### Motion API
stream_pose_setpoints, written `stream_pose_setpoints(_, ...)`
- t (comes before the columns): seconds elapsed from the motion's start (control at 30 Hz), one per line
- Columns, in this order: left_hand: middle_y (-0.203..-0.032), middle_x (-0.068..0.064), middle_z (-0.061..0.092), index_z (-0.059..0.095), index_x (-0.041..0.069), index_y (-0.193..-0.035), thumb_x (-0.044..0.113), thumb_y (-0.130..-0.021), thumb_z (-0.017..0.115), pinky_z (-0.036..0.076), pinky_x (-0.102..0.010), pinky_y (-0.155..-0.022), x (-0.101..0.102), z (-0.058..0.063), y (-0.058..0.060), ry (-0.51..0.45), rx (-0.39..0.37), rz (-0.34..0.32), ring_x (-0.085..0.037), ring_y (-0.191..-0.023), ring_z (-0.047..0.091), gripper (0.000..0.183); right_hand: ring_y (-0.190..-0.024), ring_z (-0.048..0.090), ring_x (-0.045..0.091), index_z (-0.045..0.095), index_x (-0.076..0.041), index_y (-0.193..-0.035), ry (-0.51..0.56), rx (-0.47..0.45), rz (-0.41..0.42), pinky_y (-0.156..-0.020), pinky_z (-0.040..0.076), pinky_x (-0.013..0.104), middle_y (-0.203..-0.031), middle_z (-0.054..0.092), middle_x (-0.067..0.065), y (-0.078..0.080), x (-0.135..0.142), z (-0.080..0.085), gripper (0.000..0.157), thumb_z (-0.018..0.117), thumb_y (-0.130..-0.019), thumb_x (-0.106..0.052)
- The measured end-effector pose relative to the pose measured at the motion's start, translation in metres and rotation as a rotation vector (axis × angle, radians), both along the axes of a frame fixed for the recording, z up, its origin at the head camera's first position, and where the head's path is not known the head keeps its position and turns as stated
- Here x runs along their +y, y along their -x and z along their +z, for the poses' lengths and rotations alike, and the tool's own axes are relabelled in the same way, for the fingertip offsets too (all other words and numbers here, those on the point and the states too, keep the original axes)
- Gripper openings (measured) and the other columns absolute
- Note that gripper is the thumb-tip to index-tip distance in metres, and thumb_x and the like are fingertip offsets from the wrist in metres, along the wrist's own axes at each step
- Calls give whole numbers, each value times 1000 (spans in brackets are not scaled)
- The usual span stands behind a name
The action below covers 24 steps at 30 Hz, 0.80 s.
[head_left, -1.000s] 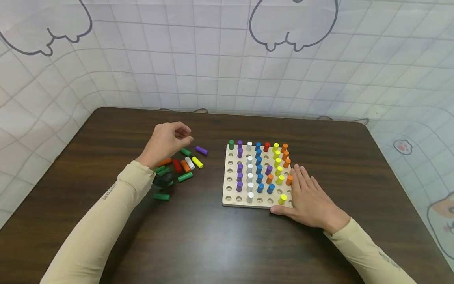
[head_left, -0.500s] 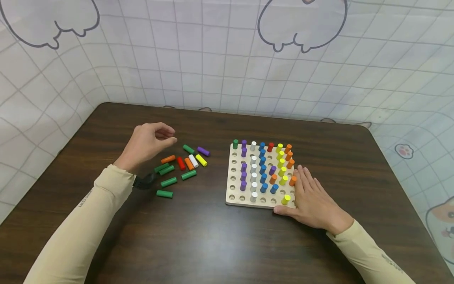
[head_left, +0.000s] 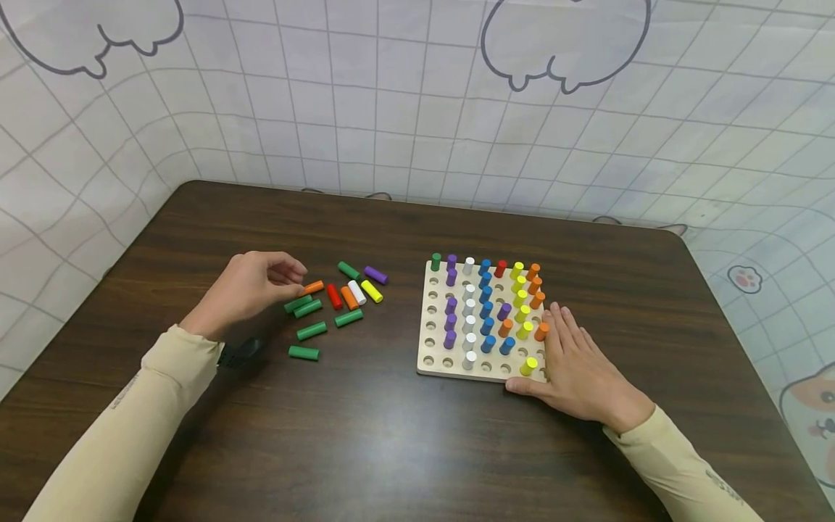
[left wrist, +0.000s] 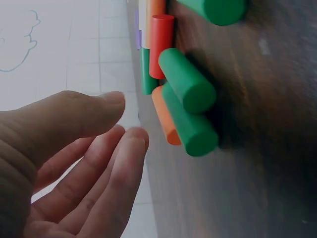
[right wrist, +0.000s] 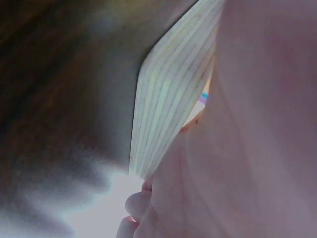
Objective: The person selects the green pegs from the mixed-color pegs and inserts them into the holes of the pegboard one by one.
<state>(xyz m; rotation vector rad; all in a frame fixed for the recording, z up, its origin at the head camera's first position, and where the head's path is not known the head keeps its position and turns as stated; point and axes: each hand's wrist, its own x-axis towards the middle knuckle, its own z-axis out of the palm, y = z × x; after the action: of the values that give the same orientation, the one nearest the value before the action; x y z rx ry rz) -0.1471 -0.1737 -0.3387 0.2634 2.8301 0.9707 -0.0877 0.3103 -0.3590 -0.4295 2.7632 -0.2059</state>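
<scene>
My left hand (head_left: 251, 286) hovers at the left edge of a loose group of coloured pegs. In the left wrist view its thumb and bent fingers (left wrist: 111, 168) stand apart with nothing between them. Closest to the fingertips are an orange peg (head_left: 314, 287) and two green pegs (left wrist: 187, 82), lying on their sides. A red peg (head_left: 334, 296) lies just beyond. My right hand (head_left: 580, 366) rests flat with straight fingers along the right edge of a wooden pegboard (head_left: 459, 368), thumb at its front edge. The right wrist view shows the board's pale side (right wrist: 168, 84) against the palm.
Upright pegs in columns fill many of the board's holes, among them white pegs (head_left: 470, 324) and blue pegs (head_left: 486, 309). Other loose pegs include a yellow peg (head_left: 372, 291) and a purple peg (head_left: 376, 275). A patterned cloth (head_left: 391, 94) hangs behind the dark table (head_left: 365, 435).
My left hand has moved left and then down toward the loose pegs, uncovering several green ones. The right hand stays on the board. The head view has shifted slightly.
</scene>
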Motion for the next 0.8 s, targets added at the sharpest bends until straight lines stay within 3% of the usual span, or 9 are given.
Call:
stream_pose_setpoints(0.23, -111, -8, 78, 74, 9, -117, 16, -92, 78, 57, -31, -85, -9, -6, -5, -5, -39, -21, -22, -100, 73, 26, -160, 7, 52, 10, 12, -161, 5, -13, -9, -126, 16, 70, -172, 3, 31, 1, 0, 0, 130, 56, -85, -84)
stream_pose_setpoints(0.8, -107, -6, 77, 75, 12, -113, 20, -91, 81, 55, -20, -79, -18, -17, -4, -43, -72, 6, -18, -95, 71, 24, -160, 5, 51, 7, 11, -161, 5, -6, 0, -126, 18, 70, -172, 1, 30, 1, 1, -1, 131, 55, -85, -84)
